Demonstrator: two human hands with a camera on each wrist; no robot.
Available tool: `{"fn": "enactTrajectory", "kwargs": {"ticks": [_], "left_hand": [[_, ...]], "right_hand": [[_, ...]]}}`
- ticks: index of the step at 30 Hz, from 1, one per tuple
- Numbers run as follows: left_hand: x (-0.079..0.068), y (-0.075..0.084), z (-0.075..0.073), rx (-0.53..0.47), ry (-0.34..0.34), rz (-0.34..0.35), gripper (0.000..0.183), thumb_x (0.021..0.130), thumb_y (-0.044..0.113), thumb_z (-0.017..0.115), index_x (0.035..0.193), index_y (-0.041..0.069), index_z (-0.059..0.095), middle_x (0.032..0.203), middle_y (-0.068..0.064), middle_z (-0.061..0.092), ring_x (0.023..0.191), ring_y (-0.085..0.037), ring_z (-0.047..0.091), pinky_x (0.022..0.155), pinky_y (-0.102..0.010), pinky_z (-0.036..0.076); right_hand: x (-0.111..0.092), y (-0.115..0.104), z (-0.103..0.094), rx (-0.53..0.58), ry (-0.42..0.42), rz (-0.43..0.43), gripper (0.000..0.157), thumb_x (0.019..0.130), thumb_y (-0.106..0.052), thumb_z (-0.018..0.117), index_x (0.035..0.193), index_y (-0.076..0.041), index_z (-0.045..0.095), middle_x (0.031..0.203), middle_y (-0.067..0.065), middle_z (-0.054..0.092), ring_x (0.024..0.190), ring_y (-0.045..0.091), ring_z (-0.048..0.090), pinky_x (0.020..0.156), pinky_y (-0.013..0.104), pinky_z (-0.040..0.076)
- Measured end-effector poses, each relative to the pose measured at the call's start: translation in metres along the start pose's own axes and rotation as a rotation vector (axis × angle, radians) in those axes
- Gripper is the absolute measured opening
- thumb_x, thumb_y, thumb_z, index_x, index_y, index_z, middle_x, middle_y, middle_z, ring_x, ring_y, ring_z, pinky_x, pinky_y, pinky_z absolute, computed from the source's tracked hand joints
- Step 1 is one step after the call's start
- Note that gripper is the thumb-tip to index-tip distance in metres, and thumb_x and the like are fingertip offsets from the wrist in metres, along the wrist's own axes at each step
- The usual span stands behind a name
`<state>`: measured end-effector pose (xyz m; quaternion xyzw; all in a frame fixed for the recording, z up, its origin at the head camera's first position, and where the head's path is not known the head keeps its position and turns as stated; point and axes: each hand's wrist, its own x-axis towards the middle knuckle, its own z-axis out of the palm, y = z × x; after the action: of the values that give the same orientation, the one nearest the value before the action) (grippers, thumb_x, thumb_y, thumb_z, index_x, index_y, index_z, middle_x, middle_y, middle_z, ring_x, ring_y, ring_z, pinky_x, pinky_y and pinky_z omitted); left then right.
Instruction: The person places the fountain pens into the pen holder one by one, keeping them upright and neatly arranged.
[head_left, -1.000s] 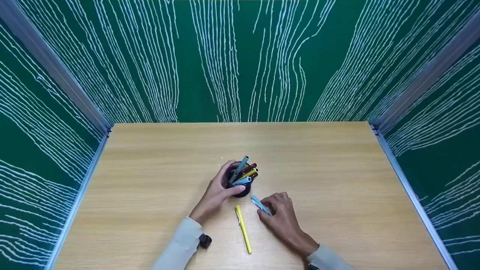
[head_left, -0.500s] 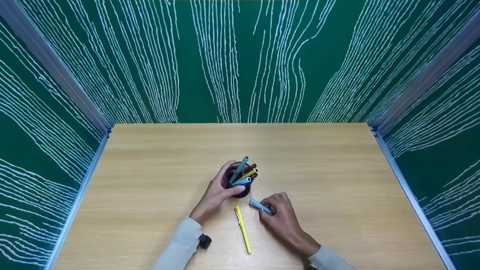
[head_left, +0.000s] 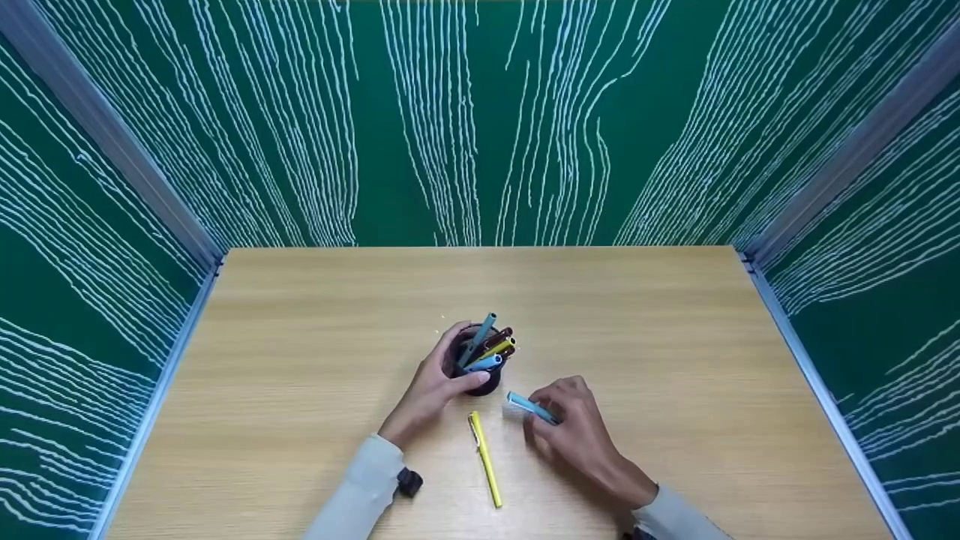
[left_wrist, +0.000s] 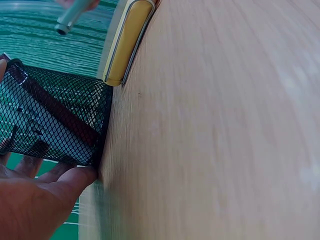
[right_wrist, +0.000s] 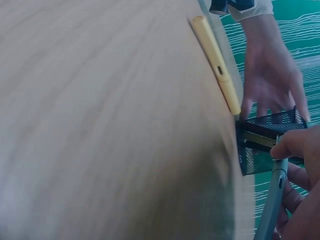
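My left hand (head_left: pixel 433 386) grips a black mesh pen cup (head_left: pixel 484 384) around its side, thumb toward the front. Several pens stand tilted in the cup: a teal pen (head_left: pixel 480 337), a light blue pen (head_left: pixel 484 363), a yellow one and dark brown ones. In the left wrist view the cup's mesh wall (left_wrist: pixel 55 115) shows pens leaning inside. My right hand (head_left: pixel 574 424) pinches a light blue pen (head_left: pixel 529 406) between thumb and fingers, just above the table to the cup's front right. In the right wrist view this pen (right_wrist: pixel 274 200) slants under the thumb.
A yellow pen (head_left: pixel 486 461) with a clip lies on the wooden table (head_left: pixel 300 315) between the two forearms. Green panels (head_left: pixel 412 187) with wavy white lines stand behind and at both sides. Metal posts (head_left: pixel 862 142) mark the corners.
My right hand has risen slightly and shifted right, lifting the light blue pen from the table. My left hand and the cup stay where they were.
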<state>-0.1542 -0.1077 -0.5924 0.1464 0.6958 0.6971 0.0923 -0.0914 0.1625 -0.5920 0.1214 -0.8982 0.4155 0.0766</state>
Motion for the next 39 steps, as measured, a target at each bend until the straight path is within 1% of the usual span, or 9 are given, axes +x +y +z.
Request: {"fn": "enactTrajectory", "kwargs": {"ticks": [6,14,18,21,25,27,33,37,39], "left_hand": [[0.0,0.0,-0.001,0.0,0.007,0.004,0.085,0.094,0.02,0.089,0.166,0.032,0.045,0.161,-0.002,0.054,0.146,-0.026,0.05,0.129,-0.047,0.032],[-0.001,0.0,-0.002,0.002,0.011,0.03,0.084,0.094,0.015,0.088,0.166,0.027,0.046,0.159,-0.005,0.057,0.145,-0.028,0.052,0.128,-0.05,0.033],[-0.001,0.002,-0.002,0.009,0.014,0.028,0.085,0.093,0.015,0.089,0.166,0.027,0.046,0.159,-0.005,0.057,0.145,-0.027,0.052,0.128,-0.049,0.033],[-0.001,0.002,-0.002,0.014,0.018,0.019,0.086,0.092,0.015,0.089,0.165,0.029,0.046,0.159,-0.003,0.057,0.145,-0.026,0.052,0.128,-0.048,0.033],[-0.001,0.001,-0.002,0.015,0.022,0.013,0.086,0.092,0.015,0.09,0.165,0.031,0.047,0.158,-0.002,0.057,0.144,-0.025,0.053,0.128,-0.047,0.034],[-0.001,0.001,-0.002,0.012,0.02,0.016,0.086,0.092,0.015,0.09,0.165,0.03,0.046,0.158,-0.003,0.058,0.144,-0.026,0.053,0.128,-0.047,0.034],[-0.001,0.002,-0.002,0.002,0.021,0.021,0.086,0.094,0.015,0.088,0.167,0.024,0.045,0.159,-0.009,0.056,0.145,-0.031,0.052,0.129,-0.052,0.032],[-0.001,0.002,0.001,-0.006,0.023,0.001,0.085,0.094,0.017,0.088,0.167,0.027,0.045,0.16,-0.008,0.055,0.145,-0.031,0.051,0.128,-0.052,0.032],[0.0,0.002,0.002,-0.009,0.02,0.001,0.085,0.095,0.017,0.088,0.167,0.026,0.044,0.16,-0.009,0.055,0.146,-0.032,0.051,0.129,-0.053,0.032]], "right_hand": [[0.003,-0.007,-0.011,0.015,-0.022,0.033,0.029,0.081,0.002,0.088,0.099,-0.021,0.084,0.089,-0.019,0.066,0.104,0.014,0.051,0.091,0.038,0.046],[0.008,-0.013,-0.02,0.021,0.026,-0.058,0.032,0.081,0.006,0.086,0.096,-0.022,0.08,0.089,-0.017,0.066,0.104,0.015,0.053,0.091,0.04,0.046],[0.009,-0.017,-0.025,0.026,0.032,-0.058,0.033,0.084,0.006,0.085,0.1,-0.023,0.08,0.091,-0.019,0.065,0.105,0.014,0.053,0.093,0.041,0.047],[0.01,-0.02,-0.028,0.03,0.04,-0.069,0.033,0.084,0.005,0.085,0.103,-0.022,0.08,0.092,-0.019,0.064,0.107,0.014,0.054,0.095,0.042,0.048],[0.013,-0.022,-0.033,0.038,0.064,-0.099,0.031,0.084,0.005,0.086,0.102,-0.02,0.08,0.092,-0.018,0.066,0.107,0.015,0.055,0.096,0.042,0.048],[0.015,-0.023,-0.035,0.041,0.079,-0.109,0.031,0.084,0.004,0.087,0.102,-0.019,0.08,0.092,-0.018,0.067,0.108,0.014,0.055,0.095,0.042,0.048],[0.021,-0.025,-0.044,0.06,0.115,-0.135,0.029,0.084,0.004,0.087,0.101,-0.018,0.079,0.094,-0.012,0.068,0.109,0.016,0.056,0.095,0.043,0.048],[0.025,-0.027,-0.05,0.071,0.134,-0.146,0.03,0.084,0.005,0.088,0.101,-0.018,0.078,0.096,-0.009,0.069,0.11,0.017,0.057,0.098,0.045,0.048],[0.028,-0.028,-0.054,0.079,0.145,-0.156,0.031,0.083,0.006,0.088,0.101,-0.018,0.078,0.096,-0.008,0.07,0.11,0.018,0.058,0.099,0.044,0.048]]}}
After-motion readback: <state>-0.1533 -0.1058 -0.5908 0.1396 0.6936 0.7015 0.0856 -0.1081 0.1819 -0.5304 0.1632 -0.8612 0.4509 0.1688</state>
